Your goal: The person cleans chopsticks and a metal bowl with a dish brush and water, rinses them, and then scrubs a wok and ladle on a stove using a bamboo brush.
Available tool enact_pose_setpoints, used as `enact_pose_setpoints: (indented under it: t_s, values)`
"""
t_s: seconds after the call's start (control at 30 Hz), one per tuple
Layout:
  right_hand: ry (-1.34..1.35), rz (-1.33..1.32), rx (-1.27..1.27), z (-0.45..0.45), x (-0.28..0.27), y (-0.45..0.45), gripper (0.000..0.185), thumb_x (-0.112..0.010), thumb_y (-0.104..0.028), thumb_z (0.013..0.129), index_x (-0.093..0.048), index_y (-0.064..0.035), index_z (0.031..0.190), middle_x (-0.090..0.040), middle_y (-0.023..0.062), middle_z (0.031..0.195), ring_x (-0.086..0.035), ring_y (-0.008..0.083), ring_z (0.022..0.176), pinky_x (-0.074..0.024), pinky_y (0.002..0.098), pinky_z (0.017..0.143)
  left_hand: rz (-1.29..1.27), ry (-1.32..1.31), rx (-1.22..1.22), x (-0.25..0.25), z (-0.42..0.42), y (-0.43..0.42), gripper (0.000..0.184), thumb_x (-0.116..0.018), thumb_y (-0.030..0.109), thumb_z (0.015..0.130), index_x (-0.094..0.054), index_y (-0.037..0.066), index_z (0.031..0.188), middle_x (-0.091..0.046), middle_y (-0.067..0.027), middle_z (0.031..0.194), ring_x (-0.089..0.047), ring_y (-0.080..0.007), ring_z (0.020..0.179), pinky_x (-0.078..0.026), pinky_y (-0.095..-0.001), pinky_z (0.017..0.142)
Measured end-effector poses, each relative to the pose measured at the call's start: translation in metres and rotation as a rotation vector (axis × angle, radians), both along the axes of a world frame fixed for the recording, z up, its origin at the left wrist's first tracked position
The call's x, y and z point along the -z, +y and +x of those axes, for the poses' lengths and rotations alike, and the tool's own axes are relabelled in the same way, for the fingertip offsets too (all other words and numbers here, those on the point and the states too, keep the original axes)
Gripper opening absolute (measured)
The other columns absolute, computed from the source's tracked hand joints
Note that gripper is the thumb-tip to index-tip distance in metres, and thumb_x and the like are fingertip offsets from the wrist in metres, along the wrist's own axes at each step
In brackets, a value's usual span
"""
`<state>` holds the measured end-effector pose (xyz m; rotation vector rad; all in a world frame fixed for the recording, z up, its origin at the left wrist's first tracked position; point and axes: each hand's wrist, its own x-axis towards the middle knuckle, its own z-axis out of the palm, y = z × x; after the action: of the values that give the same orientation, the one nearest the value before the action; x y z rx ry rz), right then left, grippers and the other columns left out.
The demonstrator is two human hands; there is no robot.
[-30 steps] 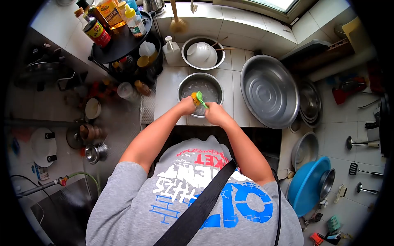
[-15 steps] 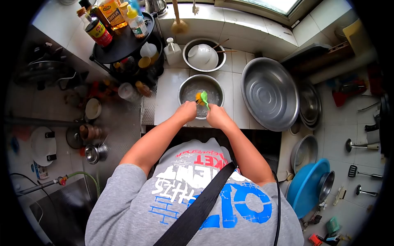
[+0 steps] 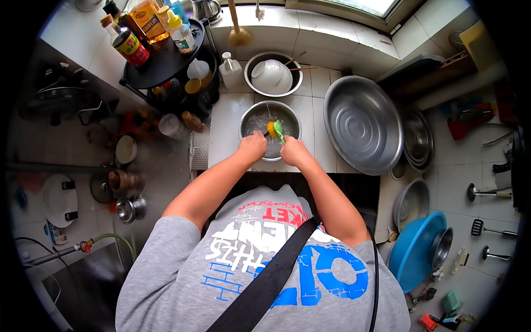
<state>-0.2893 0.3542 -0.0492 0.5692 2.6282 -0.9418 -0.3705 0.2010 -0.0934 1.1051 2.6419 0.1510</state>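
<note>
A metal basin (image 3: 243, 119) with water in it stands on the tiled counter in front of me. My right hand (image 3: 295, 151) is closed round the handle of a green dish brush (image 3: 278, 130), its yellow bristles turned left over the water. At the near left rim, my left hand (image 3: 253, 146) has its fingers closed. Something small and dark shows between those fingers and the bristles, too little of it to name. The bristles are close to it or touching; I cannot tell which.
Behind the basin, a second metal bowl (image 3: 250, 83) holds white bowls and chopsticks. A large metal basin (image 3: 338, 144) leans at the right. Beyond the left side stand a soap bottle (image 3: 230, 72) and a black rack (image 3: 160, 65) with sauce bottles. A blue tub (image 3: 406, 249) sits lower right.
The brush head has shifted slightly within the basin, and its bristles now face more to the left. Both hands have moved a little; the right is slightly further right.
</note>
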Motion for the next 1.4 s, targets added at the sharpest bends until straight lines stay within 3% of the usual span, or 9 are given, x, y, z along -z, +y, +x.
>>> enact_pose_setpoints:
  t_s: [0.3,0.63,0.87,1.03,1.13,1.2,1.27,1.33,1.4]
  values:
    - [0.035,0.063,-0.102,0.002,-0.014,-0.004,0.029,-0.052,-0.009,0.083,-0.064,0.0042,0.105,-0.063,0.0350,0.094,-0.062,0.0481,0.096,-0.0488,0.0527,0.087,-0.105,0.249,0.114,0.019,0.006,0.001,0.040,-0.051,0.011,0.089,-0.054,-0.011,0.123,-0.062,-0.0192,0.100,-0.071,-0.0271,0.078,-0.058,-0.0369,0.065]
    - [0.015,-0.020,-0.090,0.007,-0.047,-0.016,0.026,-0.052,-0.005,0.080,-0.065,0.0061,0.100,-0.064,0.0335,0.097,-0.062,0.0485,0.097,-0.0503,0.0508,0.087,0.067,0.121,0.121,-0.008,-0.002,-0.017,0.036,-0.052,0.006,0.086,-0.053,-0.010,0.118,-0.060,-0.0182,0.096,-0.070,-0.0310,0.074,-0.058,-0.0402,0.063]
    - [0.152,0.129,0.056,0.007,0.007,-0.014,0.043,-0.057,-0.013,0.088,-0.057,-0.0055,0.130,-0.063,0.0292,0.099,-0.062,0.0471,0.093,-0.0504,0.0516,0.084,0.090,-0.071,0.009,-0.038,-0.011,-0.049,0.046,-0.048,0.005,0.087,-0.048,-0.003,0.133,-0.058,-0.0229,0.107,-0.067,-0.0395,0.086,-0.055,-0.0476,0.075]
    - [0.345,0.115,-0.069,0.021,0.015,-0.022,0.052,-0.066,-0.022,0.087,-0.053,-0.0110,0.136,-0.056,0.0215,0.111,-0.052,0.0374,0.112,-0.0427,0.0436,0.098,0.274,-0.104,-0.070,-0.073,-0.028,-0.025,0.051,-0.051,0.003,0.085,-0.046,0.001,0.136,-0.056,-0.0235,0.113,-0.064,-0.0433,0.092,-0.052,-0.0503,0.079]
    - [0.677,-0.014,0.056,0.008,0.000,0.012,0.052,-0.066,-0.019,0.087,-0.052,-0.0050,0.135,-0.058,0.0171,0.113,-0.059,0.0298,0.101,-0.0471,0.0389,0.092,0.403,-0.125,-0.010,-0.108,-0.017,0.024,0.053,-0.052,0.004,0.084,-0.047,0.002,0.136,-0.056,-0.0227,0.110,-0.063,-0.0430,0.091,-0.053,-0.0503,0.075]
    - [0.617,-0.525,0.352,0.004,-0.002,0.048,0.040,-0.059,-0.020,0.095,-0.053,0.0006,0.128,-0.062,0.0118,0.116,-0.063,0.0186,0.100,-0.0483,0.0283,0.085,0.498,-0.093,0.093,-0.112,-0.005,0.060,0.053,-0.053,0.004,0.084,-0.047,0.004,0.136,-0.055,-0.0218,0.107,-0.064,-0.0428,0.087,-0.053,-0.0499,0.072]
    - [0.638,-1.187,0.614,0.007,-0.016,0.096,0.034,-0.053,-0.022,0.099,-0.054,-0.0002,0.125,-0.063,0.0132,0.114,-0.063,0.0220,0.103,-0.0490,0.0304,0.085,0.396,-0.098,0.160,-0.120,0.010,0.102,0.051,-0.053,0.004,0.084,-0.047,0.002,0.134,-0.056,-0.0201,0.108,-0.066,-0.0408,0.081,-0.053,-0.0503,0.070]
    - [0.665,-1.424,0.791,0.015,-0.030,0.143,0.033,-0.053,-0.029,0.099,-0.051,-0.0026,0.120,-0.064,0.0134,0.109,-0.065,0.0240,0.099,-0.0506,0.0345,0.080,0.435,-0.095,0.225,-0.118,0.026,0.152,0.050,-0.051,0.002,0.085,-0.048,0.006,0.135,-0.056,-0.0177,0.105,-0.063,-0.0399,0.080,-0.052,-0.0491,0.068]
    - [0.701,-1.515,0.974,0.021,-0.013,0.197,0.027,-0.044,-0.022,0.102,-0.053,-0.0007,0.116,-0.062,0.0184,0.111,-0.062,0.0303,0.104,-0.0498,0.0394,0.091,0.299,-0.060,0.309,-0.114,0.040,0.209,0.056,-0.054,0.002,0.082,-0.045,0.006,0.137,-0.055,-0.0168,0.107,-0.065,-0.0374,0.081,-0.052,-0.0474,0.066]
